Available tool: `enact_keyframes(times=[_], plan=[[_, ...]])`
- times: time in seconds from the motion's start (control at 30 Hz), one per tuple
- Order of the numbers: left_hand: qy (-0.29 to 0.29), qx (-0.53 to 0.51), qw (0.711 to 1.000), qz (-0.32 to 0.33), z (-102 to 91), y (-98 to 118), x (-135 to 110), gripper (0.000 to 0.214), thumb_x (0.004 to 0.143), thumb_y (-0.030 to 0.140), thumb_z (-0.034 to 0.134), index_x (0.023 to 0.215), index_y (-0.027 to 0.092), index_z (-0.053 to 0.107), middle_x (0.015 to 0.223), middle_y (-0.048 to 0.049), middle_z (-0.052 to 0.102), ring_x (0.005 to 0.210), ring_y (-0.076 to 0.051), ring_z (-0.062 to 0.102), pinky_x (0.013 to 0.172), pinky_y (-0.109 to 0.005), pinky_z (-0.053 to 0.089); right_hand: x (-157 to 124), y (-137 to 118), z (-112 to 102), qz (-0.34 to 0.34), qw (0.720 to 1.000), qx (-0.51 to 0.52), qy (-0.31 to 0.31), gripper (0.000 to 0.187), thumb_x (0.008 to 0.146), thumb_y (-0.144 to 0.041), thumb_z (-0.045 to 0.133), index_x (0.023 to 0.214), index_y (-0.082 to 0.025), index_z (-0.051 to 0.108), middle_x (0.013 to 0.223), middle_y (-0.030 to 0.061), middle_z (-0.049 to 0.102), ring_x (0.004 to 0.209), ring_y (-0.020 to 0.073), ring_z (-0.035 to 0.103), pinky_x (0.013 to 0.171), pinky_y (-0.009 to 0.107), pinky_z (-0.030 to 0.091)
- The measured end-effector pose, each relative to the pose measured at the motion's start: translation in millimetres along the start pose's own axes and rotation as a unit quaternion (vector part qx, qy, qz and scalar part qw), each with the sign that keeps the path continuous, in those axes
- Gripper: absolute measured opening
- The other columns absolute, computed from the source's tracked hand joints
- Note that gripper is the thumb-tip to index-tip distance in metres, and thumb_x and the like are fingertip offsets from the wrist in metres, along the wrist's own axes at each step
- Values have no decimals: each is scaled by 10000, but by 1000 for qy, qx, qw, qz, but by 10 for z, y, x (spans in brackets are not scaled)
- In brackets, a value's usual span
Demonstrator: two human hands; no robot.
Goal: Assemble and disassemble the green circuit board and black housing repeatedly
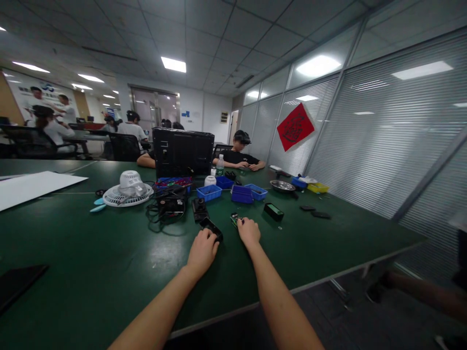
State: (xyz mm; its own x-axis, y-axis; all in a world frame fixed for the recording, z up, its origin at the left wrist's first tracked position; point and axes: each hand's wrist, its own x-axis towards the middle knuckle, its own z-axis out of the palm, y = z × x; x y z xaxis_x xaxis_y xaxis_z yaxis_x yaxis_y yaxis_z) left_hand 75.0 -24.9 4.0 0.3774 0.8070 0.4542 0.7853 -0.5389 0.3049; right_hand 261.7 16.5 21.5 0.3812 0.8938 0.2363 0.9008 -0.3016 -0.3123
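My left hand (203, 251) rests on the green table (91, 272) with its fingers curled over a small black casing (212, 227). My right hand (249, 230) lies a little to the right, fingers closed on a small green circuit board (234, 219). Both forearms reach in from the bottom edge. Just beyond the hands sits another black part (199, 209) and a black box with a green top (274, 211).
Blue bins (209, 192) (242, 194), a white fan (127, 190), tangled cables (166, 206), a black computer case (182, 151) and a metal dish (282, 185) stand further back. A person sits at the far side; others work behind. A glass wall runs along the right.
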Motion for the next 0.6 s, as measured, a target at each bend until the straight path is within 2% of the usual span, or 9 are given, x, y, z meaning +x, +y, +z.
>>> enact_keyframes(times=[0.17, 0.23, 0.33, 0.4, 0.47, 0.6], plan=[[27, -29, 999, 15, -104, -62, -104, 137, 801, 204, 451, 814, 199, 588, 1022, -65, 506, 938, -193, 470, 851, -366, 407, -64, -70, 6, -67, 997, 11, 37, 339, 815, -405, 454, 1020, -182, 607, 1003, 108, 579, 925, 226, 519, 765, 304, 384], [49, -51, 997, 10, -113, -74, -142, 128, 787, 198, 468, 855, 203, 576, 1066, -65, 494, 970, -194, 469, 873, -362, 403, -80, -90, -2, -83, 995, 28, 52, 341, 807, -435, 464, 1004, -202, 615, 1022, 94, 572, 944, 220, 508, 778, 298, 379], [79, -83, 993, -27, -91, -106, -166, 221, 763, 221, 508, 981, 206, 540, 1077, -63, 488, 1006, -195, 474, 903, -351, 398, -81, -94, -22, -60, 994, 48, 73, 389, 849, -456, 377, 999, -195, 623, 1050, 100, 568, 963, 215, 504, 785, 295, 380], [84, -93, 991, -55, -70, -139, -164, 298, 750, 259, 532, 1043, 207, 517, 1065, -61, 494, 1013, -199, 484, 914, -356, 394, -71, -86, -34, -32, 997, 48, 52, 440, 871, -455, 313, 1013, -175, 622, 1057, 119, 571, 964, 220, 511, 771, 300, 389], [72, -96, 990, -71, -50, -173, -158, 369, 736, 306, 556, 1087, 209, 500, 1073, -60, 498, 1023, -204, 488, 922, -359, 389, -67, -87, -34, -18, 999, 38, 4, 492, 870, -483, 283, 1008, -158, 625, 1041, 135, 581, 958, 235, 522, 749, 309, 401], [33, -90, 992, -84, -19, -218, -150, 501, 695, 326, 602, 1159, 194, 471, 1127, -75, 492, 1053, -213, 485, 933, -349, 379, -90, -134, 8, -41, 997, 14, -63, 565, 805, -592, 331, 948, -138, 636, 1007, 158, 595, 948, 270, 541, 728, 333, 413]])
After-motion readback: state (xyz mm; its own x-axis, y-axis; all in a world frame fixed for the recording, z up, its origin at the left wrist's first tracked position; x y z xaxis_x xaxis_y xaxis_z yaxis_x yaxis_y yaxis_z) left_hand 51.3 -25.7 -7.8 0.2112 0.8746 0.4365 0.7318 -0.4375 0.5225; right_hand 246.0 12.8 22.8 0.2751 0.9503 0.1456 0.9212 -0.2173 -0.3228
